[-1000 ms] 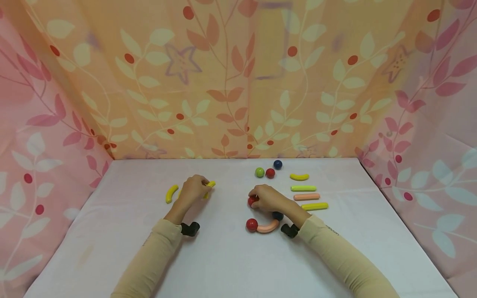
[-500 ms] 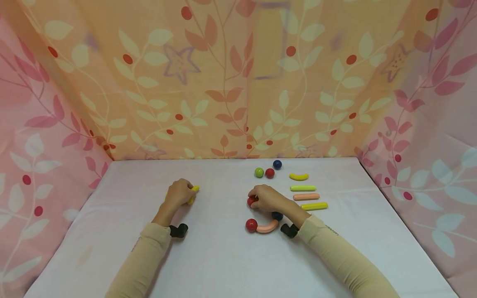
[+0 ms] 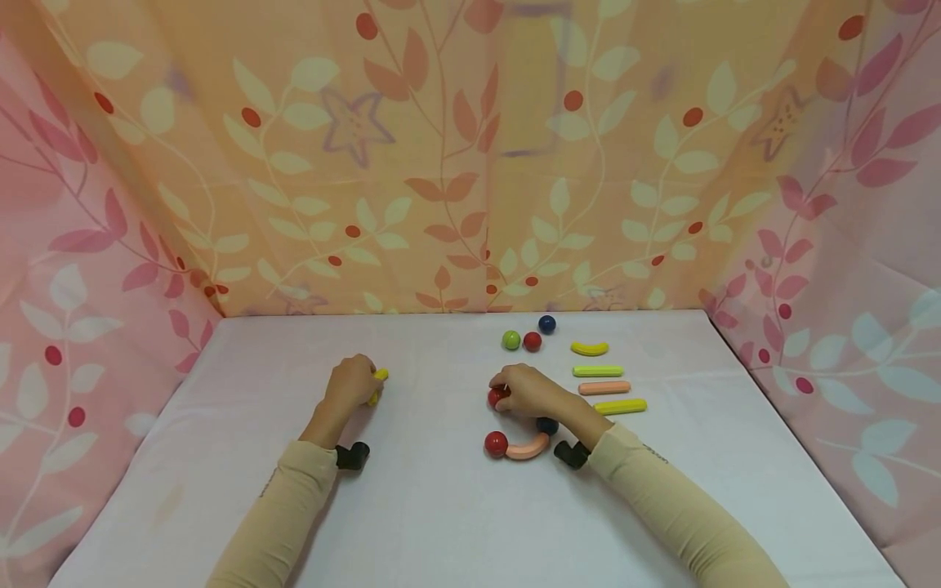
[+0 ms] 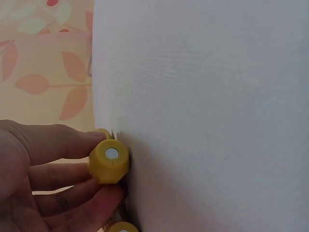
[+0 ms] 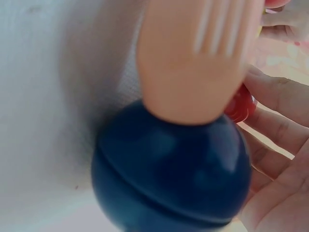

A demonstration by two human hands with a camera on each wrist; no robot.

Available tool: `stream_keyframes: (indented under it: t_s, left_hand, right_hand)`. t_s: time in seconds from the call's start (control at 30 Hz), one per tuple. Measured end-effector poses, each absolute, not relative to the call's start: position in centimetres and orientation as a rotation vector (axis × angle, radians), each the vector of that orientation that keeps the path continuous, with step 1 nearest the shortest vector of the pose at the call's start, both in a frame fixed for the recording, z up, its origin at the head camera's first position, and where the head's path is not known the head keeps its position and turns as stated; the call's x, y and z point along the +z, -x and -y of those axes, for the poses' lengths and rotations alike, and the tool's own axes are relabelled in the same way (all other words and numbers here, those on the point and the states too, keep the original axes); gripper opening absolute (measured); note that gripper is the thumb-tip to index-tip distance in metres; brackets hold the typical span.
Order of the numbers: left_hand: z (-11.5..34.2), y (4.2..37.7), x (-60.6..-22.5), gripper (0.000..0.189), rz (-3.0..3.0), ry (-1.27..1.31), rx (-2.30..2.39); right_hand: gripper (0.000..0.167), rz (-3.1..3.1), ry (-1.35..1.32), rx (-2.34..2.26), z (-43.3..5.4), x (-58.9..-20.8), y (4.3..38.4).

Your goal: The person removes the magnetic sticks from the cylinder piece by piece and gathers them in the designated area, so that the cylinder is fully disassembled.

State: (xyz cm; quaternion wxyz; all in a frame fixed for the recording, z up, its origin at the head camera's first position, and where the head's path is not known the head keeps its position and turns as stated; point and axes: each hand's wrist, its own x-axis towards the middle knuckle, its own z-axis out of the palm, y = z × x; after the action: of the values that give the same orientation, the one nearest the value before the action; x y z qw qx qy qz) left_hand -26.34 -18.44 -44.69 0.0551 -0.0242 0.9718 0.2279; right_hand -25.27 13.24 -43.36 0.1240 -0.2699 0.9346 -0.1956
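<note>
My left hand [image 3: 351, 380] is low over the left of the table and pinches a yellow magnetic rod [image 4: 109, 162] between thumb and fingers. The rod's end shows a silver disc. Another yellow piece [image 4: 123, 227] peeks out below the fingers, and a further yellow bit shows behind the thumb tip. My right hand [image 3: 531, 392] pinches a red ball [image 3: 497, 398] on the table. Nearer the front, a second red ball [image 3: 496, 444] touches a peach curved rod [image 3: 528, 449], whose other end meets a dark blue ball [image 5: 169, 169].
Right of my right hand lie a yellow curved rod [image 3: 590, 349], a green rod [image 3: 598, 371], a peach rod [image 3: 604, 388] and a yellow straight rod [image 3: 621, 407]. Green [image 3: 510, 340], red [image 3: 532, 341] and blue [image 3: 547, 325] balls sit at the back. Patterned curtains stand behind.
My left hand has moved left with the yellow rod, over the place where other yellow pieces lay, which it now hides. My right hand has stayed on the red ball.
</note>
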Motion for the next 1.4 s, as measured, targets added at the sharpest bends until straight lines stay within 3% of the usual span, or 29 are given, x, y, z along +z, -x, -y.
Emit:
stream_keyframes:
  t_s: [0.5, 0.87, 1.1, 1.4]
  left_hand:
    - [17.4, 25.1, -42.8, 0.037, -3.056, -0.023, 0.724]
    - [10.4, 24.3, -43.0, 0.025, -2.817, -0.263, 1.009]
    - [5.9, 24.5, -44.3, 0.029, -2.699, -0.425, 1.049]
    - [2.8, 24.5, -45.2, 0.032, -2.653, -0.402, 1.059]
  right_hand:
    - [0.037, -2.722, 0.666, -0.618, -14.5, -42.8, 25.4]
    - [0.033, -2.718, 0.602, -0.632, -15.5, -42.7, 24.9]
    - [0.032, -2.7, 0.581, -0.637, -15.6, -42.9, 25.0]
    - [0.024, -2.712, 0.603, -0.602, -15.5, -43.3, 25.2]
